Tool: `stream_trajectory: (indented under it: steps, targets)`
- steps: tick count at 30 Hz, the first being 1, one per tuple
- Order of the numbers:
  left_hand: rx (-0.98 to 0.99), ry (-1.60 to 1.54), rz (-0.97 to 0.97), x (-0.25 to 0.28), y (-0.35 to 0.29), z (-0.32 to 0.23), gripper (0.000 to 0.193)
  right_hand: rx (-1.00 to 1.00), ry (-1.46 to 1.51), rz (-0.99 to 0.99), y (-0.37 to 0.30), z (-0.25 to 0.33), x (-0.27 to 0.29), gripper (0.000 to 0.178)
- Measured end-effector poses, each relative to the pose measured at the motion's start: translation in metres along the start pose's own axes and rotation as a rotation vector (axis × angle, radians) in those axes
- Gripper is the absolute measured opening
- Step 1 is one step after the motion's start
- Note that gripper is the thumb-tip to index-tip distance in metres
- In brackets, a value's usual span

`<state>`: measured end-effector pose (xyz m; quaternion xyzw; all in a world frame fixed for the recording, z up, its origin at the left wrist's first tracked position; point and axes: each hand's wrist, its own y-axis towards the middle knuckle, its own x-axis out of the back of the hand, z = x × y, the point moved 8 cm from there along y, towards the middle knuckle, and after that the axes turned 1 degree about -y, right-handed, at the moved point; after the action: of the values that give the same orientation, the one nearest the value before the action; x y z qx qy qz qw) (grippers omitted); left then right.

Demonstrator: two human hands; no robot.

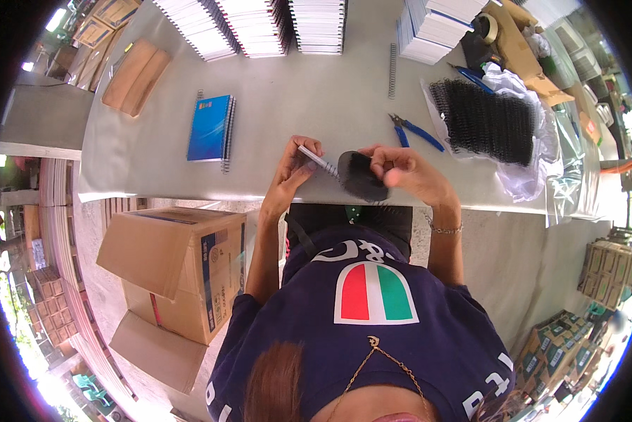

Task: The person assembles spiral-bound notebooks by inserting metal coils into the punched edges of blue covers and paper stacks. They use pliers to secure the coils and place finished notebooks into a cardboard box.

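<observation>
My left hand (297,169) is closed around a small notebook (311,153), seen nearly edge-on and tilted above the table's near edge. Dark coil loops show along the notebook's lower right end. Beside them, a black spiral coil (361,177) is smeared by motion into a dark rounded shape. My right hand (407,172) has its fingers curled and pinched at that coil's right side; the exact grip is blurred. Blue-handled cutting pliers (418,132) lie just beyond my right hand. A blue spiral notebook (210,129) lies farther left on the table.
Stacks of spiral-bound notebooks (318,28) and a pile of books (432,32) stand along the far side. Many black coils (484,121) lie on plastic at right. A brown folder-like piece (136,77) rests far left. An open cardboard box (182,260) stands below the table.
</observation>
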<state>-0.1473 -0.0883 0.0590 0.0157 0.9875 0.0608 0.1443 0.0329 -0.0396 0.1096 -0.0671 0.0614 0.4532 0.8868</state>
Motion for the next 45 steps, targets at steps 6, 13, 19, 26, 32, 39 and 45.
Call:
stream_trajectory:
  steps: [6, 13, 19, 26, 32, 39, 45]
  targets:
    - [-0.014, -0.09, 0.053, 0.002, 0.003, 0.004, 0.024, -0.053, -0.413, 0.036, 0.009, 0.0, -0.005, 0.058]
    - [0.047, -0.067, 0.096, -0.003, 0.0, 0.006, 0.022, -0.095, -0.401, -0.21, 0.02, -0.005, 0.009, 0.042]
    - [0.048, -0.047, 0.089, -0.002, 0.002, 0.003, 0.022, -0.14, -0.205, -0.177, 0.021, 0.001, -0.008, 0.036]
    - [0.005, -0.019, 0.095, -0.002, 0.004, 0.002, 0.032, 0.102, -0.756, -0.342, 0.04, 0.011, 0.007, 0.038]
    - [0.04, 0.0, 0.041, -0.001, 0.003, -0.002, 0.034, -0.071, -0.503, -0.225, 0.036, 0.0, 0.016, 0.039]
    - [0.0, -0.013, 0.098, -0.005, 0.005, 0.0, 0.033, -0.189, 0.134, -0.238, 0.028, -0.01, 0.014, 0.036]
    - [0.031, -0.01, 0.082, -0.002, 0.005, 0.003, 0.031, 0.036, -0.757, -0.413, 0.038, -0.009, 0.034, 0.04]
